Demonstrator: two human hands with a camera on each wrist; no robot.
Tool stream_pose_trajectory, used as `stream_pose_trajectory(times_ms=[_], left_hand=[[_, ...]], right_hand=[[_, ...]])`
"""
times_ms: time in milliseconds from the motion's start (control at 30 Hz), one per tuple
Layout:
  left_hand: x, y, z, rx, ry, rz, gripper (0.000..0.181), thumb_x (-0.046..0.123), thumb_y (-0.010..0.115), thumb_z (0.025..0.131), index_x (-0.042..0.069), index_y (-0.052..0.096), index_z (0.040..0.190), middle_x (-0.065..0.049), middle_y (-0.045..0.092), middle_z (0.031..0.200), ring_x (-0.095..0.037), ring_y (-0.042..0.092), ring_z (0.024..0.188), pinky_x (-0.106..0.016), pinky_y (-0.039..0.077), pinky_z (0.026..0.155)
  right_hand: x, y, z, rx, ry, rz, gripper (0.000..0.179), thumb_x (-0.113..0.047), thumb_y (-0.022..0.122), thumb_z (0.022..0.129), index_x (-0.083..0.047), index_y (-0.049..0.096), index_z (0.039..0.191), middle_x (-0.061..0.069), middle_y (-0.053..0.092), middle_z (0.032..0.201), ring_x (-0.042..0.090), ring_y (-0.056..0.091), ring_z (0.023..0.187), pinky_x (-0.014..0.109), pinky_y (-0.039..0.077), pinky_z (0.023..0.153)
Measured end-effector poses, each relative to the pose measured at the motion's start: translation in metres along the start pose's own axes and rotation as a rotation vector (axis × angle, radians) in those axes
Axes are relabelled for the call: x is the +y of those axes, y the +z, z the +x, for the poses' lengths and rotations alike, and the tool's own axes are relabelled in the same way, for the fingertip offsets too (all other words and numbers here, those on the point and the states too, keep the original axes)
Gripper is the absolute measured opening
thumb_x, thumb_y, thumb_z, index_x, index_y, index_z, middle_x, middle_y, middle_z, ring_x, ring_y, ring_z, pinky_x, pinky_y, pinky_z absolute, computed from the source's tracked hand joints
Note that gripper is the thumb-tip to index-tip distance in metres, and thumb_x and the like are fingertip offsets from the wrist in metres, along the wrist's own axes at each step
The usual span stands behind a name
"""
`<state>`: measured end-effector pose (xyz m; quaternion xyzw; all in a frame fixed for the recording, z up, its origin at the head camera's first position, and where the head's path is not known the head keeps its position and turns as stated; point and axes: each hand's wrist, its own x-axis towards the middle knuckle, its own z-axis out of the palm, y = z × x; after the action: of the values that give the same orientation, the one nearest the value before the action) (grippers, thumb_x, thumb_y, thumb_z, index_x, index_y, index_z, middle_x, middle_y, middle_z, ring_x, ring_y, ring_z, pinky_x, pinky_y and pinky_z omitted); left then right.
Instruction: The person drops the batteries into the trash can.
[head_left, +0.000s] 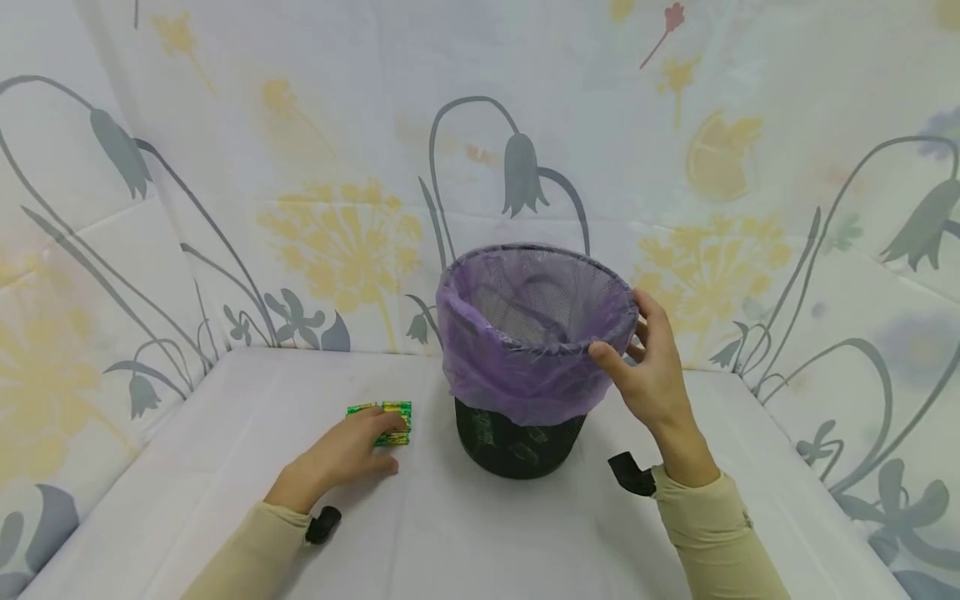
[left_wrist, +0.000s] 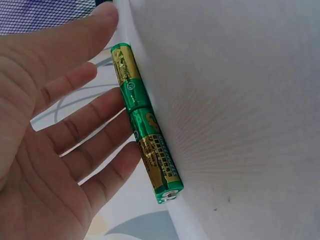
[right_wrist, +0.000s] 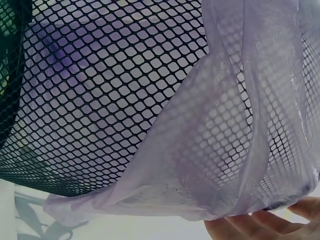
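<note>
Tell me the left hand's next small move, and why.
Probably close the left hand on the green batteries: its fingers reach them, yet its thumb stands apart, so they do not look gripped. The right hand holds the bin.

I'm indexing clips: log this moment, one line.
left hand: touching green batteries | right hand: on bin rim | purple liner: folded over rim
</note>
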<state>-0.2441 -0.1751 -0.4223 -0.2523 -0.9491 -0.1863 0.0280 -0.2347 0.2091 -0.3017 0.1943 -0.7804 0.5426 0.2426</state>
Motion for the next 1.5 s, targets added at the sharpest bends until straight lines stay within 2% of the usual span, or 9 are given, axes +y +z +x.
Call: stream_pose_trajectory(times_ms=[167, 400, 633, 733, 867, 967, 1167, 1333, 1500], left_hand=[[0.003, 0.000, -0.001, 0.000, -0.008, 0.001, 0.044, 0.020, 0.082, 0.072, 0.013, 0.066, 0.112, -0.003, 0.062, 0.110, -0.023, 0.058, 0.105, -0.044, 0.045, 0.093], [0.004, 0.000, -0.001, -0.004, 0.047, 0.019, 0.043, 0.017, 0.081, 0.072, 0.010, 0.067, 0.112, -0.006, 0.063, 0.112, -0.029, 0.058, 0.108, -0.046, 0.044, 0.094], [0.006, 0.003, 0.000, -0.025, 0.054, -0.002, 0.042, 0.015, 0.080, 0.073, 0.009, 0.066, 0.113, -0.007, 0.062, 0.112, -0.027, 0.058, 0.106, -0.046, 0.045, 0.093], [0.007, 0.004, 0.000, -0.034, 0.041, -0.028, 0.043, 0.015, 0.079, 0.074, 0.007, 0.066, 0.115, -0.008, 0.061, 0.116, -0.027, 0.057, 0.108, -0.045, 0.044, 0.094], [0.007, 0.005, -0.001, -0.055, -0.011, -0.048, 0.046, 0.014, 0.080, 0.076, 0.005, 0.065, 0.119, -0.010, 0.060, 0.117, -0.024, 0.057, 0.104, -0.044, 0.046, 0.091], [0.006, 0.006, -0.001, -0.067, -0.039, -0.063, 0.048, 0.013, 0.080, 0.076, 0.003, 0.064, 0.120, -0.009, 0.060, 0.113, -0.020, 0.057, 0.096, -0.041, 0.048, 0.086], [0.004, 0.005, 0.005, -0.081, -0.044, -0.086, 0.049, 0.011, 0.080, 0.076, 0.003, 0.062, 0.121, -0.004, 0.062, 0.100, -0.016, 0.055, 0.087, -0.038, 0.048, 0.079], [0.002, 0.006, 0.011, -0.082, -0.027, -0.082, 0.049, 0.010, 0.079, 0.076, 0.001, 0.062, 0.121, -0.005, 0.063, 0.101, -0.018, 0.056, 0.089, -0.041, 0.047, 0.084], [0.002, 0.006, 0.013, -0.083, 0.020, -0.089, 0.040, 0.005, 0.078, 0.074, 0.001, 0.064, 0.111, -0.002, 0.060, 0.090, -0.017, 0.054, 0.082, -0.036, 0.047, 0.076]], right_hand=[[0.000, 0.002, 0.001, -0.012, 0.018, 0.021, 0.077, -0.023, 0.071, 0.086, -0.017, 0.026, 0.149, 0.004, 0.033, 0.144, 0.026, 0.039, 0.131, 0.051, 0.036, 0.102], [-0.001, 0.001, -0.002, -0.022, 0.038, 0.013, 0.079, -0.024, 0.069, 0.087, -0.016, 0.023, 0.150, 0.005, 0.032, 0.145, 0.027, 0.037, 0.132, 0.052, 0.034, 0.104], [-0.001, 0.001, -0.002, -0.027, 0.043, 0.021, 0.078, -0.023, 0.068, 0.088, -0.015, 0.022, 0.150, 0.006, 0.032, 0.145, 0.026, 0.037, 0.132, 0.051, 0.034, 0.104], [-0.001, 0.001, -0.002, -0.027, 0.042, 0.025, 0.078, -0.022, 0.068, 0.088, -0.015, 0.021, 0.150, 0.007, 0.031, 0.145, 0.027, 0.037, 0.132, 0.051, 0.034, 0.104], [-0.001, 0.001, -0.002, -0.029, 0.042, 0.031, 0.078, -0.022, 0.068, 0.088, -0.015, 0.022, 0.150, 0.006, 0.031, 0.146, 0.026, 0.036, 0.132, 0.050, 0.034, 0.105], [0.000, 0.001, -0.002, -0.029, 0.042, 0.032, 0.078, -0.021, 0.068, 0.088, -0.016, 0.022, 0.150, 0.005, 0.031, 0.146, 0.025, 0.036, 0.133, 0.050, 0.034, 0.105], [-0.001, 0.002, 0.000, -0.027, 0.034, 0.037, 0.078, -0.020, 0.068, 0.087, -0.016, 0.023, 0.150, 0.006, 0.032, 0.145, 0.026, 0.037, 0.132, 0.050, 0.033, 0.105], [-0.002, 0.001, -0.001, -0.007, 0.034, 0.023, 0.076, -0.024, 0.068, 0.088, -0.016, 0.024, 0.150, 0.005, 0.034, 0.144, 0.024, 0.039, 0.130, 0.046, 0.036, 0.103], [-0.004, 0.002, -0.003, 0.020, 0.059, -0.011, 0.074, -0.030, 0.067, 0.089, -0.016, 0.026, 0.149, 0.006, 0.036, 0.143, 0.024, 0.042, 0.127, 0.038, 0.040, 0.099]])
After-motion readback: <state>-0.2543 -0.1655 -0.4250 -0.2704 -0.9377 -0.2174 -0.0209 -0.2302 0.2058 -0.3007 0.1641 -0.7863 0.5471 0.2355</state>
